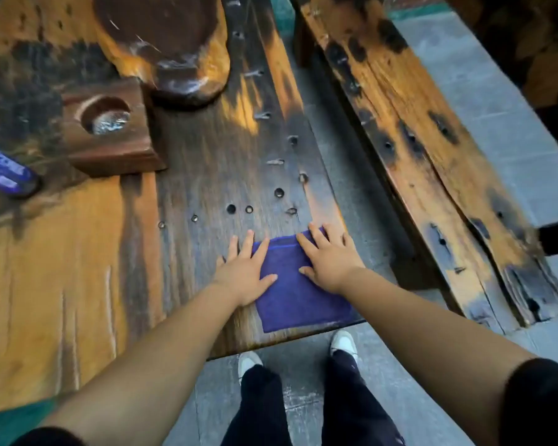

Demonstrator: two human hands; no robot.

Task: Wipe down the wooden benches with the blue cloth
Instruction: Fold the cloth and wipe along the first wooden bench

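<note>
The blue cloth [298, 289] lies folded flat near the front right corner of a wide, dark-stained wooden surface [207, 175]. My left hand [246, 268] presses flat on the cloth's left edge, fingers straight and partly on the wood. My right hand [327, 257] lies flat on the cloth's upper right part, fingers spread. A narrower wooden bench [409, 146] runs alongside on the right, separated by a gap.
A square wooden block with a round hole holding something shiny [110, 123] stands at the left, a large carved wooden piece [165, 43] behind it. A blue packet [4, 172] lies at the far left edge. Grey floor tiles [496, 123] lie below; my white shoes [343, 342] stand at the front edge.
</note>
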